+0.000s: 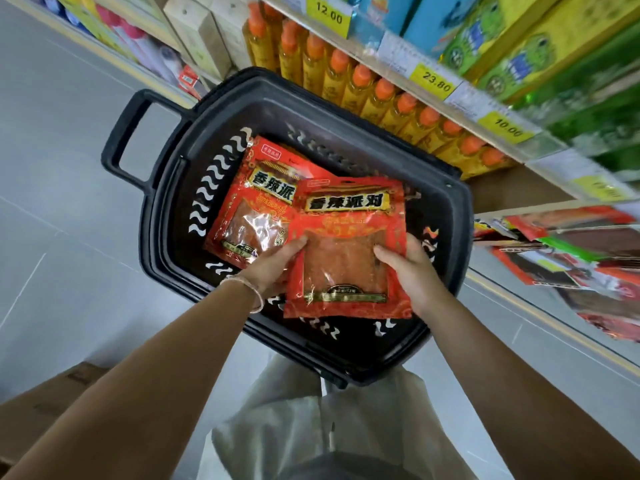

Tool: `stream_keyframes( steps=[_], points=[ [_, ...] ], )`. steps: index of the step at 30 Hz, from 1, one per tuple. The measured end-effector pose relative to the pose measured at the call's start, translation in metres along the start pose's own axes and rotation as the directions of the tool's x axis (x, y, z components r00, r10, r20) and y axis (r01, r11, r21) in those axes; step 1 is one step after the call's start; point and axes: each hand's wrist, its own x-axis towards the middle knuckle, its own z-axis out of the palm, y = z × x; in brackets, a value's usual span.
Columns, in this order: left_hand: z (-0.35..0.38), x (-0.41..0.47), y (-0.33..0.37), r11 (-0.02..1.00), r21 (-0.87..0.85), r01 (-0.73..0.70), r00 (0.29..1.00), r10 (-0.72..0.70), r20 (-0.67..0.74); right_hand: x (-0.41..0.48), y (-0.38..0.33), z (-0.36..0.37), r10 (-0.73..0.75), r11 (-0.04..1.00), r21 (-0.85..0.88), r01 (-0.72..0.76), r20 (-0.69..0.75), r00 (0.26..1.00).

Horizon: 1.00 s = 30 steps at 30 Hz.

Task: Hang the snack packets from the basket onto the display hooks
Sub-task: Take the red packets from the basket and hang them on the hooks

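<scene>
A black plastic basket (162,188) stands on the grey floor below me. Over it I hold a red snack packet (346,220) with both hands. My left hand (273,268) grips its left edge, thumb on top. My right hand (412,268) grips its right edge, thumb on the clear window. At least one more red packet (252,202) lies in the basket, partly under the held one. Packets hanging on the display (568,251) show blurred at the right.
A shelf of orange-capped yellow bottles (374,95) runs behind the basket, with yellow price tags (433,81) and green and blue boxes (512,39) above. A cardboard box (45,403) sits at the lower left. The basket's handle (124,133) sticks out to the left.
</scene>
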Motion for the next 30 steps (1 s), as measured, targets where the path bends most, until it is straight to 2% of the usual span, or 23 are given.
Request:
stream_keyframes(
  steps=[1,3,5,8,10,13,15,18,21,25,28,30],
  points=[
    [-0.001,0.000,0.002,0.997,-0.082,0.015,1.000,-0.014,0.007,0.001,0.003,0.006,0.023,1.000,-0.016,-0.023,0.043,0.999],
    [-0.007,0.005,0.004,0.985,-0.170,0.007,0.996,-0.022,-0.085,0.011,0.012,0.020,0.089,0.990,-0.114,-0.080,0.071,0.994],
    [-0.017,0.011,0.002,0.996,-0.073,-0.047,0.969,0.027,-0.247,0.029,0.023,0.033,0.145,0.970,-0.199,-0.139,0.015,0.989],
    [-0.035,0.018,-0.005,0.977,0.190,-0.096,0.879,0.173,-0.445,0.060,0.049,0.040,0.221,0.953,-0.186,-0.241,-0.122,0.968],
    [-0.047,0.022,-0.010,0.960,0.260,-0.105,0.842,0.225,-0.491,0.082,0.071,0.036,0.304,0.911,-0.230,-0.343,-0.187,0.934],
    [-0.056,0.031,-0.013,0.958,0.273,-0.091,0.823,0.227,-0.521,0.108,0.099,0.029,0.434,0.812,-0.304,-0.499,-0.257,0.863],
    [-0.055,0.036,-0.014,0.958,0.275,-0.087,0.820,0.225,-0.526,0.119,0.111,0.025,0.477,0.801,-0.262,-0.539,-0.266,0.838],
    [-0.050,0.038,-0.015,0.949,0.306,-0.075,0.830,0.229,-0.509,0.121,0.123,0.025,0.453,0.846,-0.179,-0.503,-0.257,0.854],
    [-0.043,0.037,-0.014,0.953,0.289,-0.088,0.844,0.226,-0.487,0.112,0.126,0.024,0.397,0.880,-0.116,-0.461,-0.355,0.846],
    [-0.035,0.025,-0.008,0.959,0.256,-0.118,0.848,0.232,-0.476,0.088,0.117,0.021,0.320,0.838,-0.264,-0.477,-0.470,0.822],
    [-0.034,0.013,-0.001,0.952,0.258,-0.167,0.846,0.273,-0.459,0.068,0.097,0.022,0.149,0.908,-0.304,-0.288,-0.409,0.900],
    [-0.033,0.003,0.004,0.947,0.258,-0.191,0.847,0.292,-0.445,0.056,0.079,0.023,0.113,0.924,-0.309,-0.224,-0.338,0.934]
  ],
)
